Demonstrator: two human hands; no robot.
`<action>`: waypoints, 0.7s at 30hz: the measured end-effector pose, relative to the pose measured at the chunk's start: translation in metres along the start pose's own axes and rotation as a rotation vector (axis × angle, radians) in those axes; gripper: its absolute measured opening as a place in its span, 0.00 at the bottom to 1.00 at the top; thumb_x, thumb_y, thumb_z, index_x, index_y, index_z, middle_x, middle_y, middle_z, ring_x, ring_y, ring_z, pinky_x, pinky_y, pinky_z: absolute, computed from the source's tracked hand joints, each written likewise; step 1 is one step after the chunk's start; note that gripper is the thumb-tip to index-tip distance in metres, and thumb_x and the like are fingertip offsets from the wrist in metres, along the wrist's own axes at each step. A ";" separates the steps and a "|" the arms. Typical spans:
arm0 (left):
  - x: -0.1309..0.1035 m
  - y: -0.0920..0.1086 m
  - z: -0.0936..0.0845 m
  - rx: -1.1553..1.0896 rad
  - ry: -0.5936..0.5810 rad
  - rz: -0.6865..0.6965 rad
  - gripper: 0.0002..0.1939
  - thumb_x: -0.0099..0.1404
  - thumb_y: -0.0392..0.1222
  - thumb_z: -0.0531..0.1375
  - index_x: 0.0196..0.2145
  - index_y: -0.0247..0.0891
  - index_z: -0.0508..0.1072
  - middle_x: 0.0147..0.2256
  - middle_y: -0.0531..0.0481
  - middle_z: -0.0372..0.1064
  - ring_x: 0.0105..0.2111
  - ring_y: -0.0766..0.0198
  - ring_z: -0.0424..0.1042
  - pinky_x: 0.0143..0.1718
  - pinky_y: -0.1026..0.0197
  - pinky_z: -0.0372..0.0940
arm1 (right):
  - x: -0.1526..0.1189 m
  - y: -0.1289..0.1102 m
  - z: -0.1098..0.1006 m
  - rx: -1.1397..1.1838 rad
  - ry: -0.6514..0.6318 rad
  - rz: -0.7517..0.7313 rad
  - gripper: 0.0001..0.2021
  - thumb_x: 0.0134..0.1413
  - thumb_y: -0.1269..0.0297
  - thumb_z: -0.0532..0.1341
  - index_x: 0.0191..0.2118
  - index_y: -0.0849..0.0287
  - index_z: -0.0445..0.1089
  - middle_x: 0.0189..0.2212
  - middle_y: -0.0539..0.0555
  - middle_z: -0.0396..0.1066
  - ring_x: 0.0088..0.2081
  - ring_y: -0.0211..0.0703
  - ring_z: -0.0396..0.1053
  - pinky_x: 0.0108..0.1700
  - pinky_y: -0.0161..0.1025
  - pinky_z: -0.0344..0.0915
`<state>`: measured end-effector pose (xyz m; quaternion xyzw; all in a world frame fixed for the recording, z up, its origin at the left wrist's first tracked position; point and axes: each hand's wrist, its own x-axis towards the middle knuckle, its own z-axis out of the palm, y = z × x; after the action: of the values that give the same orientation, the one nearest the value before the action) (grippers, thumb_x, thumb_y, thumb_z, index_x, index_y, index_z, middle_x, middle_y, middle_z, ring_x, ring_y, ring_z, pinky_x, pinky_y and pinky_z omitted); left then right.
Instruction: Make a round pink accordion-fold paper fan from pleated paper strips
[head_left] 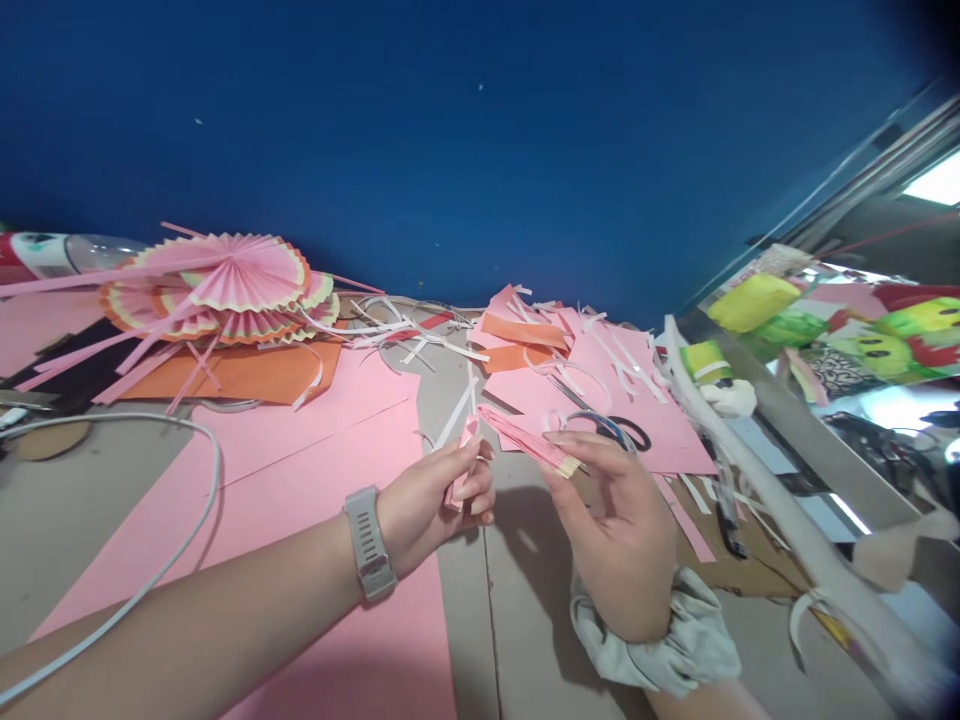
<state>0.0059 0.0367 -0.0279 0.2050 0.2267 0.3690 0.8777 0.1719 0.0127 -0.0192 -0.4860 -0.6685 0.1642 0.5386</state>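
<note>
A pink pleated paper strip (521, 438), folded into a tight bundle with a yellowish end, is held up between my hands. My right hand (622, 530) pinches it near that yellowish end with thumb and fingers. My left hand (431, 505) is closed on a pink folded paper part near the bundle's other end; whether both parts are one piece I cannot tell. Behind the right fingers lies a pair of scissors (634, 432) with dark handles, partly hidden. Large pink paper sheets (360, 620) lie under and beside my left arm.
Finished-looking pleated paper rosettes (251, 275) with pink strips sit at the back left, near a plastic bottle (101, 252). White paper strips (397, 325) and orange paper (232, 370) lie behind. A white cable (217, 470) loops at left. A blue panel (450, 150) rises behind.
</note>
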 end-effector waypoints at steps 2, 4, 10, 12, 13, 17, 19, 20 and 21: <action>-0.001 0.001 0.001 -0.004 -0.008 0.024 0.10 0.68 0.45 0.50 0.33 0.37 0.64 0.18 0.60 0.46 0.20 0.74 0.52 0.28 0.69 0.58 | 0.002 -0.001 0.000 0.056 0.046 0.045 0.11 0.50 0.73 0.61 0.39 0.54 0.66 0.39 0.53 0.70 0.46 0.43 0.67 0.49 0.45 0.65; -0.002 0.003 0.003 -0.010 -0.011 0.046 0.10 0.68 0.44 0.50 0.33 0.37 0.64 0.19 0.59 0.47 0.20 0.74 0.52 0.29 0.69 0.57 | 0.006 0.000 -0.001 0.126 0.088 0.144 0.08 0.50 0.70 0.62 0.37 0.54 0.66 0.38 0.52 0.69 0.43 0.42 0.68 0.46 0.43 0.67; -0.003 0.004 0.006 0.028 -0.002 0.062 0.10 0.68 0.47 0.49 0.35 0.39 0.65 0.19 0.59 0.49 0.21 0.73 0.53 0.29 0.70 0.57 | 0.014 0.004 -0.004 0.429 0.047 0.485 0.08 0.55 0.62 0.60 0.41 0.51 0.66 0.35 0.48 0.65 0.33 0.33 0.66 0.37 0.33 0.67; -0.002 0.002 0.005 0.093 0.010 0.086 0.11 0.67 0.48 0.50 0.36 0.39 0.65 0.19 0.59 0.51 0.22 0.72 0.55 0.30 0.69 0.57 | 0.014 0.003 -0.003 0.526 0.015 0.534 0.06 0.55 0.62 0.59 0.40 0.51 0.67 0.35 0.47 0.64 0.31 0.30 0.64 0.33 0.29 0.66; -0.001 0.001 0.004 0.132 0.020 0.104 0.11 0.67 0.49 0.50 0.36 0.40 0.65 0.20 0.58 0.53 0.22 0.72 0.56 0.30 0.69 0.58 | 0.014 0.002 -0.003 0.572 0.006 0.562 0.05 0.55 0.62 0.60 0.39 0.52 0.67 0.34 0.47 0.64 0.30 0.30 0.63 0.32 0.28 0.65; 0.001 -0.003 0.001 0.336 0.070 0.180 0.16 0.66 0.53 0.48 0.33 0.38 0.64 0.24 0.55 0.59 0.24 0.71 0.59 0.28 0.67 0.57 | 0.015 0.000 -0.004 0.729 -0.046 0.696 0.04 0.53 0.62 0.61 0.36 0.53 0.69 0.30 0.46 0.64 0.29 0.29 0.63 0.29 0.26 0.66; 0.001 -0.004 0.000 0.404 0.088 0.205 0.17 0.66 0.53 0.48 0.32 0.37 0.64 0.24 0.55 0.59 0.23 0.70 0.59 0.26 0.68 0.55 | 0.015 -0.002 -0.005 0.802 -0.093 0.739 0.04 0.53 0.62 0.62 0.35 0.53 0.70 0.30 0.46 0.65 0.31 0.30 0.64 0.30 0.26 0.68; 0.000 -0.004 0.000 0.440 0.096 0.221 0.17 0.67 0.53 0.47 0.32 0.37 0.64 0.23 0.55 0.60 0.23 0.70 0.58 0.26 0.67 0.55 | 0.015 -0.003 -0.005 0.841 -0.120 0.754 0.04 0.53 0.63 0.62 0.35 0.52 0.70 0.30 0.46 0.65 0.31 0.30 0.65 0.31 0.26 0.69; -0.001 -0.004 0.000 0.480 0.106 0.243 0.16 0.67 0.52 0.48 0.33 0.37 0.64 0.23 0.55 0.60 0.24 0.70 0.58 0.26 0.67 0.54 | 0.014 -0.004 -0.005 0.883 -0.149 0.768 0.03 0.52 0.63 0.62 0.35 0.52 0.70 0.30 0.46 0.66 0.32 0.30 0.65 0.31 0.26 0.69</action>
<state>0.0079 0.0337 -0.0299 0.4133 0.3273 0.4176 0.7401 0.1747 0.0213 -0.0066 -0.4102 -0.3490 0.6440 0.5433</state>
